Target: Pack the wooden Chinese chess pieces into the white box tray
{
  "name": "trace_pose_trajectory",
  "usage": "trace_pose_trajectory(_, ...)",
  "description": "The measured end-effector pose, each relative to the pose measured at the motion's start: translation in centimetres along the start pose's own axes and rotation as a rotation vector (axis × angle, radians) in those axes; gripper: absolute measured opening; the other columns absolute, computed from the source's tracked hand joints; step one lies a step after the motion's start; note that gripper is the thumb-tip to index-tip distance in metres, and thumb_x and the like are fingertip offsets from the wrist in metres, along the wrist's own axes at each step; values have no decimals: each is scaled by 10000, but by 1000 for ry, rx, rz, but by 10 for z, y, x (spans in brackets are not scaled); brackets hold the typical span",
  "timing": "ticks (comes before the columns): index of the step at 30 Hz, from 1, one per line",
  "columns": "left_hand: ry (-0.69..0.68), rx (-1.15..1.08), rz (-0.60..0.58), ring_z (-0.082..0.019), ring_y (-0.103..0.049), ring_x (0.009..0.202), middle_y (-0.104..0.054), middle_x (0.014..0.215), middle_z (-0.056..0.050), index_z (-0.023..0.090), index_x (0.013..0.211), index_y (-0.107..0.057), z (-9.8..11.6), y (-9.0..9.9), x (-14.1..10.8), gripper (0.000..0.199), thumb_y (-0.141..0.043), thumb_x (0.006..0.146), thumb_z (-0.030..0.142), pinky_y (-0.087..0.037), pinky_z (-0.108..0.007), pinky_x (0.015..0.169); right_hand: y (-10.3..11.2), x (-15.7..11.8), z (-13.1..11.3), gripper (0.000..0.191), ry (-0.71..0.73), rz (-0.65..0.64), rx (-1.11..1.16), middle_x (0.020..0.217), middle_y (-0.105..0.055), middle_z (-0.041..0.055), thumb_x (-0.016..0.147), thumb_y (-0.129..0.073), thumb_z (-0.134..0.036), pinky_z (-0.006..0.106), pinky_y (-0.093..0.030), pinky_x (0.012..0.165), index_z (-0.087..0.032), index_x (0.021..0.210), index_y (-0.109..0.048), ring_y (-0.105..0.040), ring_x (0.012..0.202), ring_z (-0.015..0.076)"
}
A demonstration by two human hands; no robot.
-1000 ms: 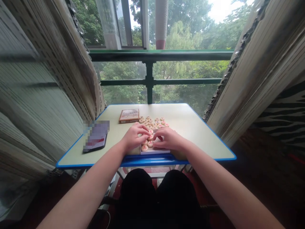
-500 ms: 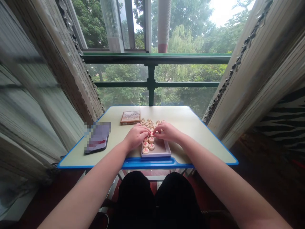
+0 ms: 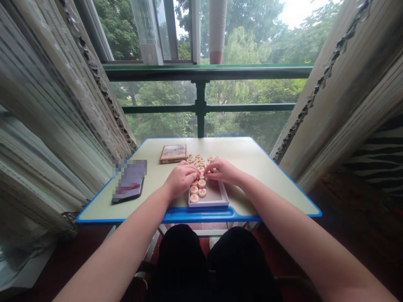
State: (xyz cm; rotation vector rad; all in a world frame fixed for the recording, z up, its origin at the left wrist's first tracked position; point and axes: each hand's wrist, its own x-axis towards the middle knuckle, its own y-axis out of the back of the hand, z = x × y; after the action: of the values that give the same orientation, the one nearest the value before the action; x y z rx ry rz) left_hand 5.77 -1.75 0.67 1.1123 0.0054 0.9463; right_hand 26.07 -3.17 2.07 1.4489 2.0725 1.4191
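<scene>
Several round wooden Chinese chess pieces with red characters lie in two columns at the left of an open shallow box [image 3: 224, 195]; one is the Chinese chess piece [image 3: 194, 198] at the near left corner. My left hand [image 3: 181, 178] reaches over the box's left side, fingers bent together at a red-marked chess piece [image 3: 202, 175]. From the right, my right hand [image 3: 222, 171] pinches that same piece between thumb and fingertips. Past my fingers, more loose Chinese chess pieces [image 3: 198, 157] with dark characters are scattered, partly hidden by my hands.
A brown box lid [image 3: 174, 153] with a printed picture rests behind my left hand. At the left lies a phone [image 3: 129, 184], partly blurred out. The pale table [image 3: 252, 167] has a blue rim and stands against a green railing [image 3: 252, 72] between curtains.
My view has shifted slightly. Both hands stay at the same chess piece in the box, with the right fingers moved only a little; the rows look the same.
</scene>
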Motion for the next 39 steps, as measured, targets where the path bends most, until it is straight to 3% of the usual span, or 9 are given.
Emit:
trace_pose_trajectory(5, -31, 39, 25, -189, -506, 862, -699, 886, -17, 192, 748, -718, -1, 1, -2, 319, -415, 832, 249, -380, -346, 860, 0, -3, -6, 122, 18, 18, -3, 688, -594, 13, 729, -646, -232, 254, -380, 695, -181, 817, -715, -505, 698, 128)
trace_pose_trajectory(13, -57, 37, 26, -183, -503, 872, -697, 937, -21, 181, 818, -723, 0, 1, -1, 412, -325, 882, 268, -374, -343, 865, -6, -9, -13, 153, 166, -44, -41, 705, -573, 20, 746, -642, -318, 262, -387, 700, -205, 812, -722, -506, 715, 134)
trace_pose_trajectory(28, -27, 25, 99, -188, -513, 886, -697, 883, -37, 171, 792, -729, -1, 1, -2, 388, -363, 872, 272, -400, -337, 857, -10, -9, -12, 141, 191, 10, -45, 699, -591, 23, 747, -635, -285, 269, -392, 716, -198, 819, -720, -508, 708, 133)
trace_pose_trajectory(33, -3, -1, 126, -189, -531, 882, -695, 883, -43, 168, 795, -722, 0, 0, -2, 378, -369, 866, 283, -405, -340, 860, -2, -7, -7, 149, 93, 104, -8, 681, -598, 18, 752, -615, -257, 266, -390, 705, -190, 841, -715, -501, 703, 135)
trace_pose_trajectory(39, 183, -226, 157, -213, -582, 925, -701, 912, -66, 159, 857, -712, 4, 5, 23, 379, -445, 819, 425, -422, -331, 857, 16, -2, 26, 194, -223, 419, -20, 729, -624, 33, 760, -551, -245, 257, -406, 666, -167, 843, -709, -518, 665, 131)
